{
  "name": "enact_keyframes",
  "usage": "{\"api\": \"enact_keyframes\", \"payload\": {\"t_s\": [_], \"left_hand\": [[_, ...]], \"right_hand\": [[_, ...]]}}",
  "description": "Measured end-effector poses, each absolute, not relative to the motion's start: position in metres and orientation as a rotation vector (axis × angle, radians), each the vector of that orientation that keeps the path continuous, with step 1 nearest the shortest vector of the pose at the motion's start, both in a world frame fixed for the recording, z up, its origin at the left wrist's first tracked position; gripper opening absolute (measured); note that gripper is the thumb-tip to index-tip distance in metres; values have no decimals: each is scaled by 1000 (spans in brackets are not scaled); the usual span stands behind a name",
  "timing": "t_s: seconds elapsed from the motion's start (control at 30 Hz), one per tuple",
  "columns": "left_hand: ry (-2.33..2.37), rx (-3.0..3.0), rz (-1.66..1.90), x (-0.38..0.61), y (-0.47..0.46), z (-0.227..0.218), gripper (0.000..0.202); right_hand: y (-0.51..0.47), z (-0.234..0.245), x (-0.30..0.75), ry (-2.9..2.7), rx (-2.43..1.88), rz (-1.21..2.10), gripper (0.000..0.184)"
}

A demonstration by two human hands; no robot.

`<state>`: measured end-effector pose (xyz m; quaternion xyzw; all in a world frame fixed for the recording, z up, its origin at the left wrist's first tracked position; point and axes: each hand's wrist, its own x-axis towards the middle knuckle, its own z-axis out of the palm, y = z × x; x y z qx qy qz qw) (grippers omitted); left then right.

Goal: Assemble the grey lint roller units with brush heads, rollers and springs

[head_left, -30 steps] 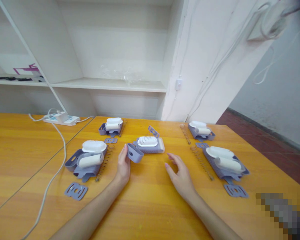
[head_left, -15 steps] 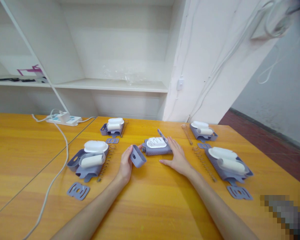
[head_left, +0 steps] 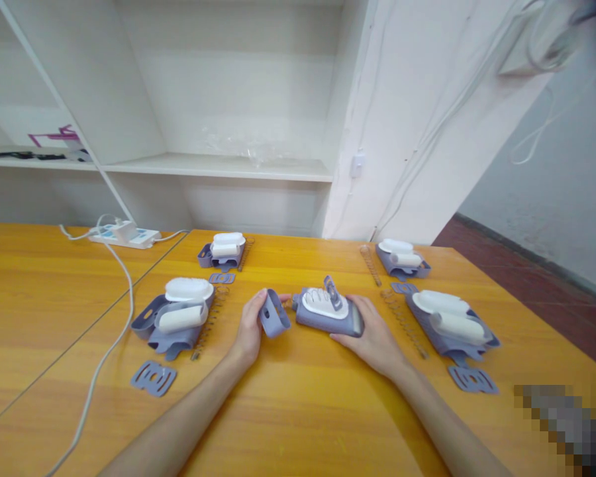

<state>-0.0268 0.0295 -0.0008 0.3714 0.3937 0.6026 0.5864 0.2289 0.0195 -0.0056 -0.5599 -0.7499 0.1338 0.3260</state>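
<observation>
My left hand is closed around a small purple plastic holder, held just above the wooden table. My right hand grips the right end of a purple tray. A white oval insert, a metal spring and a small purple clip piece rest on top of that tray. The tray is tilted and pulled close to the holder, almost touching it.
Several similar purple-and-white kits lie around: two on the left, two on the right. Loose springs and flat purple plates lie beside them. A power strip with a white cable sits far left. White shelves stand behind.
My right hand reached forward to the middle tray, took hold of it and drew it toward me and the holder. My left hand stayed nearly still with the holder.
</observation>
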Motion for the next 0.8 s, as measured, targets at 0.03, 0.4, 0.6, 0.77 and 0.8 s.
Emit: {"api": "enact_keyframes", "payload": {"t_s": [0.03, 0.4, 0.6, 0.77, 0.8], "left_hand": [[909, 822, 1435, -27, 31, -1, 45], [853, 343, 1833, -31, 41, 4, 30], [920, 442, 1792, -30, 39, 2, 28], [961, 447, 1813, -31, 40, 1, 30], [975, 457, 1817, -31, 41, 1, 32]], "right_hand": [[19, -6, 229, -1942, -1463, 365, 71], [25, -11, 238, -1654, -1431, 276, 72], [24, -9, 237, -1639, -1421, 296, 72], [23, -7, 236, -1658, -1386, 290, 72], [23, -7, 236, -1656, -1384, 285, 72]]}}
